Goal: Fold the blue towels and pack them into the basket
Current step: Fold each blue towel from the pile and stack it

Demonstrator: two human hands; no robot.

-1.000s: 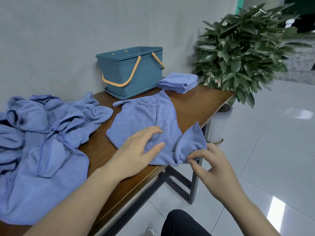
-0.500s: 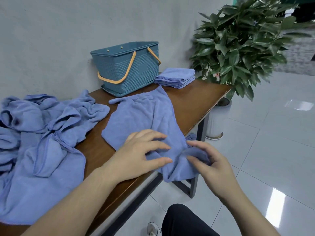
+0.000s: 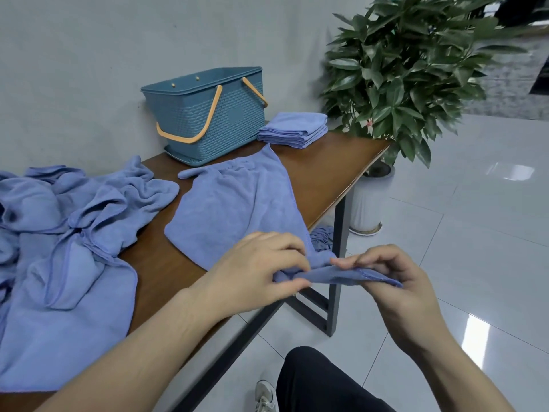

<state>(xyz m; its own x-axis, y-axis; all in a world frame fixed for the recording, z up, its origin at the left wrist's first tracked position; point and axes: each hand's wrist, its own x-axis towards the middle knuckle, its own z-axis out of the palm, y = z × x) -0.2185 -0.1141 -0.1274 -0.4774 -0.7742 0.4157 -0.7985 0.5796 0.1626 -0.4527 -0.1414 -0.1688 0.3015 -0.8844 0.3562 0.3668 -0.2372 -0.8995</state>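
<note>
Both hands have come off the table edge: the left hand and right hand are pinching the towel's near edge, stretching it between them at lower centre, basket sitting upper centre.

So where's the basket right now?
The basket sits at the far end of the table, against the wall. A stack of folded towels is just to its right, and the plant is beyond that.
</note>
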